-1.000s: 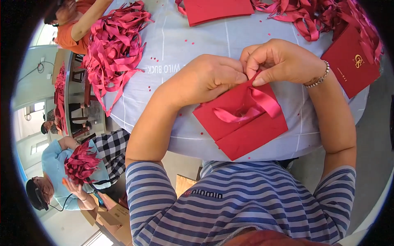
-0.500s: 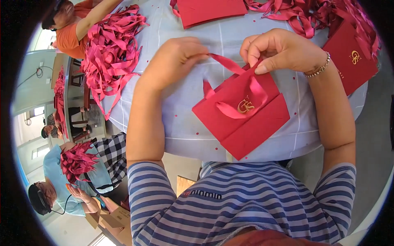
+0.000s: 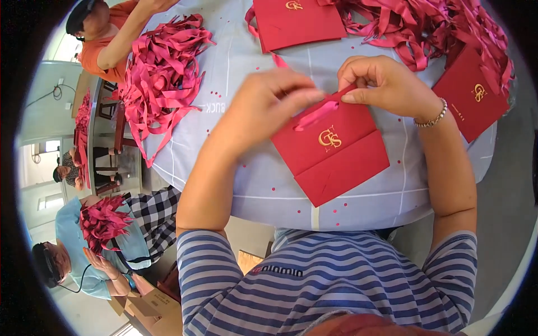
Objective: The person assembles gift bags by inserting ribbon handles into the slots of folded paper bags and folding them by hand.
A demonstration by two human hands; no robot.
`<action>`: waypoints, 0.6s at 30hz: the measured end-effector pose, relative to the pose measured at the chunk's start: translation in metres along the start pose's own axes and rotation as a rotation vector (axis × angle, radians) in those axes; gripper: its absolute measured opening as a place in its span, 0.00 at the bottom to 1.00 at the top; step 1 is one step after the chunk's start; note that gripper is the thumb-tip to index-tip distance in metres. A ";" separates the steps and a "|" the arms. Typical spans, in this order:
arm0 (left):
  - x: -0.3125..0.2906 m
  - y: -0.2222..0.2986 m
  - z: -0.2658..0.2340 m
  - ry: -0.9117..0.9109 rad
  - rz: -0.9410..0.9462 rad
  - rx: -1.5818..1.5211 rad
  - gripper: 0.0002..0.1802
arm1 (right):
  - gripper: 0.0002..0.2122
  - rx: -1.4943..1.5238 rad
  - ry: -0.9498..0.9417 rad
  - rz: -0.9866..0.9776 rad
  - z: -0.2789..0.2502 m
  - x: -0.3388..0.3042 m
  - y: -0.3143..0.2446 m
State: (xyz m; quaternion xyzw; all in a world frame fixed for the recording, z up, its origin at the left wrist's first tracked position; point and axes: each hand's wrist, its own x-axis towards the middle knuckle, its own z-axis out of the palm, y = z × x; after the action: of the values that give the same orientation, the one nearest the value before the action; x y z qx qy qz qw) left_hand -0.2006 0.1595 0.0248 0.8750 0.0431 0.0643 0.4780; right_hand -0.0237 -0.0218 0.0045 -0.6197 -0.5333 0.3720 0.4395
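Apparently light, stiff rectangular red paper bag [image 3: 339, 150] is rim-pinched by right hand [image 3: 385, 87], best held there; left hand [image 3: 268, 109] grip unclear.

Table [image 3: 252, 179], rounded at the near side, covered with a pale grey-blue cloth [image 3: 417, 173] marked with white lines. Small red dots [image 3: 273, 189] are scattered across it. One heap of crimson ribbons [image 3: 162, 78] is laid at left, a tangled ribbon pile [image 3: 412, 25] at upper right. One flat red bag [image 3: 297, 31] is placed at the far side; one gold-emblemed bag [image 3: 468, 109], partly overlapped by ribbon, at right.
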 end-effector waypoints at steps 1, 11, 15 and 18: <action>-0.003 0.012 0.005 -0.094 -0.123 -0.094 0.08 | 0.06 -0.001 0.007 -0.008 0.001 0.000 0.000; -0.046 0.050 0.028 -0.032 0.800 0.420 0.17 | 0.27 0.286 -0.105 0.409 -0.005 0.001 -0.008; -0.055 0.049 0.035 -0.005 0.938 0.442 0.19 | 0.22 0.532 -0.456 0.367 0.037 0.002 -0.019; -0.051 0.042 0.039 -0.027 0.914 0.497 0.19 | 0.21 0.507 -0.493 0.127 0.059 0.012 -0.025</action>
State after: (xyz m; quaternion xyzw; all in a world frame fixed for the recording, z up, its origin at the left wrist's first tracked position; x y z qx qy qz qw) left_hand -0.2442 0.0978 0.0355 0.8922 -0.3357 0.2430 0.1793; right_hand -0.0850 -0.0001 0.0082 -0.4146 -0.4746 0.6572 0.4134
